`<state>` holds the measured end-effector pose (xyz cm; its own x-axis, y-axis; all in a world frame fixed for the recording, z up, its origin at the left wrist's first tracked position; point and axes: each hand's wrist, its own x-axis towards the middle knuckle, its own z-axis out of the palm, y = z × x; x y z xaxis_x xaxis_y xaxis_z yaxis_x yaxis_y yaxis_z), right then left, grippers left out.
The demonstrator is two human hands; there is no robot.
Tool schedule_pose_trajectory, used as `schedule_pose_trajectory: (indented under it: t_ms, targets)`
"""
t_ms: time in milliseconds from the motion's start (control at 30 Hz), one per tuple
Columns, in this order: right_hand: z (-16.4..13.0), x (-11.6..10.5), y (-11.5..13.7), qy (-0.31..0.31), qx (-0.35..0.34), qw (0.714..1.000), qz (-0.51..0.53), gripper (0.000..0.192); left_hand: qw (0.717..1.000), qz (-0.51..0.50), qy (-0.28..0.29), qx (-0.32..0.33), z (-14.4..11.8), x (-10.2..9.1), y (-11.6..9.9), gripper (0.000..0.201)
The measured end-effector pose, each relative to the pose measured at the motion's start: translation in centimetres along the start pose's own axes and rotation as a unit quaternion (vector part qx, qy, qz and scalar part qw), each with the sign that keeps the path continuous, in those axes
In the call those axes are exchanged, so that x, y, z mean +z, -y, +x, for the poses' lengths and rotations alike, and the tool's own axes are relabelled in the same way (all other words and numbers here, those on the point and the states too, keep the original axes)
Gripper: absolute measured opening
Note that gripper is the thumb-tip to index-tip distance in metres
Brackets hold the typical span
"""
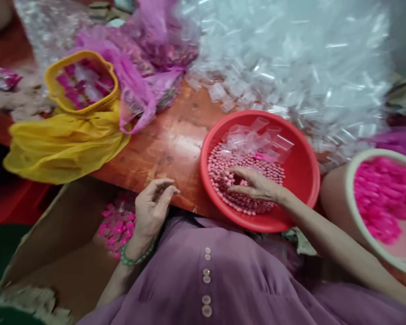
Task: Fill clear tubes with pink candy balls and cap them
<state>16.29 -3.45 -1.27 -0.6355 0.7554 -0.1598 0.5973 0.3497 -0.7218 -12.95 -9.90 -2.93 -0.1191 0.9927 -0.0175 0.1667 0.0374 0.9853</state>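
My right hand [253, 185] reaches into a red plastic bowl [299, 167] and rests on a heap of small pink beads [223, 174], fingers pinched among them. Several small clear plastic bags [257, 140] lie on the beads at the bowl's far side. My left hand [152, 207], with a green bead bracelet [137, 259] on the wrist, hovers at the table's near edge, fingertips drawn together; I cannot make out anything between them.
A white bowl [353, 212] of bright pink pieces sits at right. A yellow basket [59, 90] and yellow bag [61, 144] are at left, with pink bags and a big heap of clear bags [291, 58] behind. A cardboard box [54, 253] holds filled packets below.
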Motion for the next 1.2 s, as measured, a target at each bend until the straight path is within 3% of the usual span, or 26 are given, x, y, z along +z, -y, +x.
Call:
schedule_pose_trajectory:
  t_ms: [100,200,267,367,533,667,800,967,1200]
  targets:
    - [-1.1,-1.0,0.6,-0.038,0.005,0.998,0.046,0.041,0.99,-0.033,0.13,0.048,0.9,3.2,-2.0,0.021]
    - [-2.0,-1.7,1.3,-0.069,-0.003,0.995,0.072,0.043,0.961,-0.02,0.255,0.1,2.9,6.5,-3.4,0.045]
    - [-2.5,-2.0,1.6,-0.088,-0.018,0.992,0.09,0.044,0.939,0.009,0.316,0.137,4.4,8.5,-3.9,0.056]
    - [-3.2,-2.3,1.7,-0.118,-0.035,0.984,0.126,0.039,0.918,0.012,0.373,0.135,6.1,10.6,-4.3,0.051]
    - [-4.2,-2.3,1.5,-0.164,-0.021,0.974,0.156,0.027,0.915,-0.027,0.394,0.088,6.5,11.9,-4.7,0.037]
    - [-4.7,-2.5,1.4,-0.246,-0.015,0.957,0.153,0.016,0.915,-0.109,0.384,0.046,5.9,12.2,-5.2,0.025]
    - [-5.2,-2.9,1.3,-0.292,0.009,0.948,0.129,0.016,0.914,-0.109,0.388,0.038,5.7,12.2,-5.4,0.02]
    - [-5.9,-3.0,1.1,-0.317,0.041,0.939,0.126,0.02,0.903,-0.145,0.404,-0.021,6.1,12.3,-5.4,0.02]
    - [-5.3,-2.9,1.4,-0.282,-0.003,0.949,0.139,0.031,0.905,-0.118,0.408,-0.018,6.3,12.6,-5.3,0.025]
